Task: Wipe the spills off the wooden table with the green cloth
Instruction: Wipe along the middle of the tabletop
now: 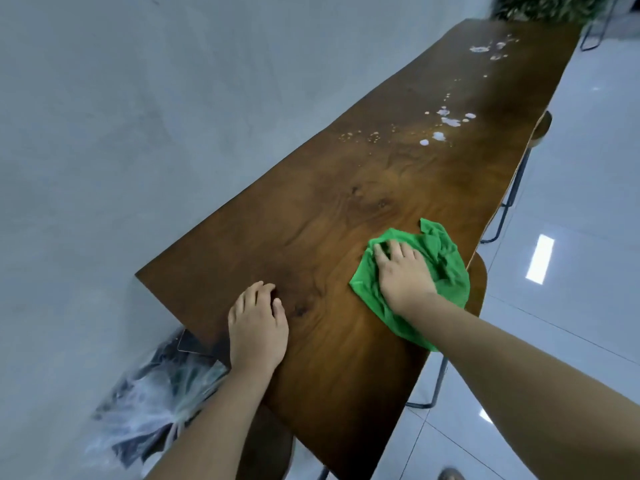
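Observation:
A long dark wooden table (346, 209) runs away from me along a grey wall. The green cloth (446, 268) lies crumpled near the table's right edge, and my right hand (403, 275) presses flat on it with fingers spread. My left hand (258, 327) rests on the bare wood near the table's near end, fingers relaxed, holding nothing. White spills (446, 123) dot the table farther along, well beyond the cloth. A second patch of white spills (485, 50) sits near the far end.
A clear plastic bag with dark contents (152, 403) lies below the table's near left corner. Wooden stools (479, 285) with black metal legs stand along the right side over a glossy tiled floor. A green plant (547, 6) is at the far end.

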